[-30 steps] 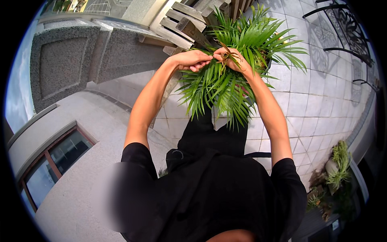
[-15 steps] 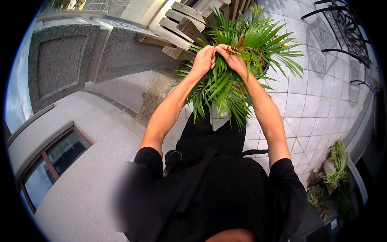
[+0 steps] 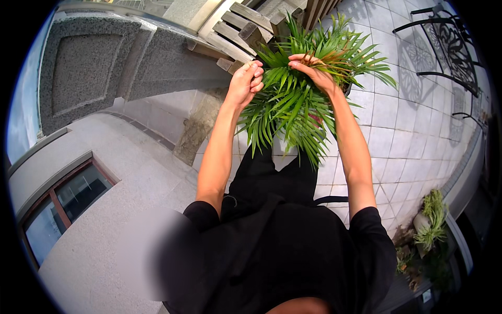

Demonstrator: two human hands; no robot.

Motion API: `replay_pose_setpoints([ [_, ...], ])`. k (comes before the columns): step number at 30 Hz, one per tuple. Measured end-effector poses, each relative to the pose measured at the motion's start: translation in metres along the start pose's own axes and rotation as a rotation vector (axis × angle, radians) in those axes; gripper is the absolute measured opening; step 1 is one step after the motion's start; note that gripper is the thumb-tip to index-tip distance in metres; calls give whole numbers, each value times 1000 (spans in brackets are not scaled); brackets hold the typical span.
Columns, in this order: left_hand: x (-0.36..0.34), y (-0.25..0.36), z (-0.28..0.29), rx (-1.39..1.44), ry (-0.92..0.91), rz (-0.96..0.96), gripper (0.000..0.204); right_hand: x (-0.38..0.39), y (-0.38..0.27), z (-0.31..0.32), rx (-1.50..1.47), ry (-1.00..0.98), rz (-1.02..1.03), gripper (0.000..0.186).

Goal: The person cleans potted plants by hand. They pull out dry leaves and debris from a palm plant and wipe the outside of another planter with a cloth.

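Observation:
A leafy green palm (image 3: 287, 115) fills the space in front of me, with browned leaves (image 3: 332, 58) among the fronds on its upper right. My right hand (image 3: 316, 73) is curled round some of these brown leaves, thumb toward the middle of the plant. My left hand (image 3: 246, 83) is closed at the plant's left side, thumb and finger pinched; what it holds, if anything, is too small to make out. A dark pot (image 3: 346, 89) shows partly beneath the foliage at the right.
Weathered wooden slats (image 3: 235, 39) stand behind the plant. A granite wall (image 3: 86, 70) and a windowed wall (image 3: 99, 141) are on the left. Pale tiles (image 3: 392, 141) surround the right side, with black metal scrollwork (image 3: 444, 47) and small plants (image 3: 431, 220) at the edge.
My hands were together at the middle of the plant; now my left has drawn down and left, away from the right, which has moved slightly right with the brown leaves.

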State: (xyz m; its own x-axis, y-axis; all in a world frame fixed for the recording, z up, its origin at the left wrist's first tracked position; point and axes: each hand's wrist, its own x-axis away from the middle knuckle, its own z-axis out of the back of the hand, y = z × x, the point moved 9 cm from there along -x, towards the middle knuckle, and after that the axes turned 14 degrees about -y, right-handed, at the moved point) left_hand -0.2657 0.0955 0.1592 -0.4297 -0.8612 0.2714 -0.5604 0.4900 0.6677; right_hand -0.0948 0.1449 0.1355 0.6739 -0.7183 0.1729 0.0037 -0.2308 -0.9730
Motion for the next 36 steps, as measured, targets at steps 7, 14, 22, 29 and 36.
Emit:
replay_pose_setpoints([
  [7,-3,8,-23,66,-51,35,26,7,-9,6,-88,76,73,32],
  [14,-14,12,-38,110,-122,48,28,15,-16,26,1,243,114,30],
  [22,-45,1,-54,-139,-281,211,17,11,-19,19,-66,142,115,21],
  [29,-97,-9,-37,-518,-147,268,23,1,14,26,-214,59,2,25],
  [36,-109,-43,-17,-483,-113,566,37,-6,-6,35,180,70,53,28],
])
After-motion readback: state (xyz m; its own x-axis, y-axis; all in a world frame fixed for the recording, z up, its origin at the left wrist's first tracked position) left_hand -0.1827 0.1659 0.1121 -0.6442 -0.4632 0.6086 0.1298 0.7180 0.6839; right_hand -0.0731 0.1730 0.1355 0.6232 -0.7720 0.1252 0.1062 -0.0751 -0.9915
